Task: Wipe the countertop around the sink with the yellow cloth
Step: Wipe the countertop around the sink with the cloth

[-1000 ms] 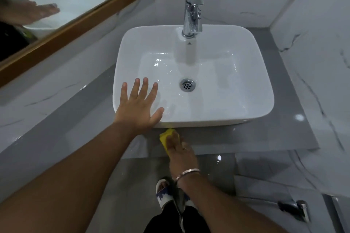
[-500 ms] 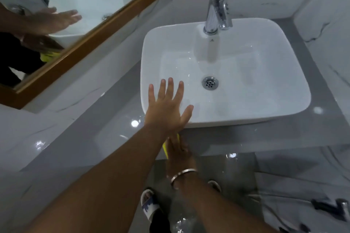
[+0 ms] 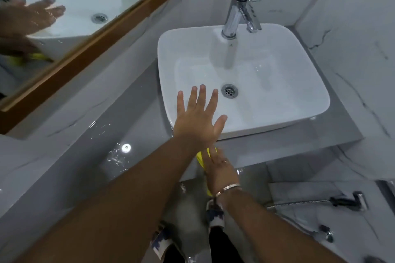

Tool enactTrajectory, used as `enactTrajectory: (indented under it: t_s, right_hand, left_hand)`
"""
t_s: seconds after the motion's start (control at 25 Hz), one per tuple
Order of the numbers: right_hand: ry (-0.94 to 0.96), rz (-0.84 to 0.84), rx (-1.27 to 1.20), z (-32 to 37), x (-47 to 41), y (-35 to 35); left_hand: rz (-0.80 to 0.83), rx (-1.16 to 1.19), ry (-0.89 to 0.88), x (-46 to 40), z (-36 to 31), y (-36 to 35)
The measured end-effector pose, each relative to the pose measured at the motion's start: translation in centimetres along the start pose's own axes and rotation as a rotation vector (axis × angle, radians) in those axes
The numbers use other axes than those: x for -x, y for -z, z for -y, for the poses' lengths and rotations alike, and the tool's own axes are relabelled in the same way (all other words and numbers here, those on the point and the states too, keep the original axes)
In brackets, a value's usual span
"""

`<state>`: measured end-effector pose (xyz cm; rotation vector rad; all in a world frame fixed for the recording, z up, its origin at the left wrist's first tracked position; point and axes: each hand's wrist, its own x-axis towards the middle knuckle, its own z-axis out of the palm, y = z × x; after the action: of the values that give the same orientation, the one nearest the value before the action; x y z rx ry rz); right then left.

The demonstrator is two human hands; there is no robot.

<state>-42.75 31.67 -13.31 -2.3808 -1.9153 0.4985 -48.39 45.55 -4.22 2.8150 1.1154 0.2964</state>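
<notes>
A white rectangular sink (image 3: 277,83) sits on a grey glossy countertop (image 3: 89,168). My left hand (image 3: 197,119) hovers flat over the sink's front left rim, fingers spread, holding nothing. My right hand (image 3: 220,168), with a metal bracelet on the wrist, presses the yellow cloth (image 3: 202,157) onto the counter's front strip just below the sink. Most of the cloth is hidden under my right hand and left wrist.
A chrome faucet (image 3: 239,6) stands at the sink's back. A wood-framed mirror (image 3: 85,49) runs along the left wall, marble walls close the right. Water drops glisten on the left counter (image 3: 115,156). A spray hose (image 3: 342,200) lies on the floor below, near my slippered feet (image 3: 214,213).
My right hand and the yellow cloth slid left along the counter's front strip, going partly under my left wrist. The camera view shifted, putting the sink further right in frame.
</notes>
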Motion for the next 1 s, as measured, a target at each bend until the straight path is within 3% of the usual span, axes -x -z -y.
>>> enactTrajectory:
  t_s: [0.16, 0.24, 0.32, 0.4, 0.52, 0.6, 0.72, 0.88, 1.0]
  right_hand:
    - [-0.211, -0.059, 0.065, -6.1, 1.6, 0.8]
    - [-0.311, -0.105, 0.089, -5.1, 0.9, 0.4]
    - [-0.236, -0.073, 0.062, -0.6, -0.1, -0.4]
    - [-0.03, -0.013, 0.04, 3.8, -0.4, -1.6]
    - [0.21, -0.014, 0.066, 3.6, -0.3, -0.8]
    - [0.161, -0.015, 0.113, 0.6, 0.0, -0.3]
    - [-0.104, -0.024, 0.145, 0.9, -0.2, 0.0]
    - [0.115, 0.075, 0.128, 7.1, -0.9, -1.5]
    - [0.079, 0.084, 0.13, 8.9, -2.0, -1.9]
  left_hand:
    - [0.021, -0.144, -0.092, 1.6, 6.2, 1.4]
    - [0.063, -0.161, -0.124, 1.5, 8.1, 1.6]
    - [0.093, -0.15, -0.155, 1.2, 8.4, 1.6]
    - [0.103, -0.126, -0.162, 1.1, 8.3, 1.7]
    - [0.091, -0.098, -0.154, 1.3, 8.5, 1.7]
    - [0.063, -0.092, -0.141, 1.5, 8.5, 1.6]
    - [0.037, -0.083, -0.128, 1.4, 8.2, 1.5]
    - [0.037, -0.11, -0.099, 2.3, 9.5, 2.3]
    - [0.023, -0.147, 0.158, 6.9, 14.6, 2.9]
